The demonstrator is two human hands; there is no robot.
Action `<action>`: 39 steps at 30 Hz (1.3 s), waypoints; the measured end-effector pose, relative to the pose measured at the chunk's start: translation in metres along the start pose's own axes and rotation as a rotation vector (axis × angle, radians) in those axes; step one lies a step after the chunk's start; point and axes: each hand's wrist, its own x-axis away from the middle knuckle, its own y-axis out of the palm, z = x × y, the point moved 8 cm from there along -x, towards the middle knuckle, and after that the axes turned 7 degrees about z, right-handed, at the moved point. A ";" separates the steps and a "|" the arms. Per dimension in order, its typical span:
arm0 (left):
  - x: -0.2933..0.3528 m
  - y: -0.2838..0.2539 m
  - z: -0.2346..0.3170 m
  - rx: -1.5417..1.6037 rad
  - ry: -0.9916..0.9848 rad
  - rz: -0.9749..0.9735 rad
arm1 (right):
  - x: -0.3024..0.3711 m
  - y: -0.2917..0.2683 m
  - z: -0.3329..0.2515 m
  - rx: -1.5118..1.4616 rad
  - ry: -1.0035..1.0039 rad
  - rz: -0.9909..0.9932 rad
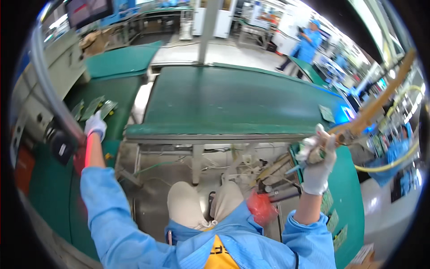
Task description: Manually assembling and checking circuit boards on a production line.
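Note:
My left hand (95,125), in a white glove, reaches onto the green belt at the left. Its fingertips close at the near edge of a green circuit board (108,108); the exact grip is small and blurred. Another circuit board (93,107) lies beside it, with more board edges to the left. My right hand (319,168), also gloved in white, is raised at the right, fingers wrapped round a crumpled white cloth (307,150). A thin blue stick-like tool (294,169) juts out from under that hand; its kind is hidden.
A wide green conveyor (224,98) spans ahead, one board (326,113) at its right end. Several boards (332,220) lie on the right green surface (351,193). A brown bar (380,101) and yellow hose (389,167) hang right. A red bag (262,207) is beside my knee. A person (309,45) stands far off.

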 end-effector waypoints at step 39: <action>0.420 -0.082 0.354 0.613 1.637 -0.137 | -0.114 -0.233 0.176 1.742 0.023 -0.159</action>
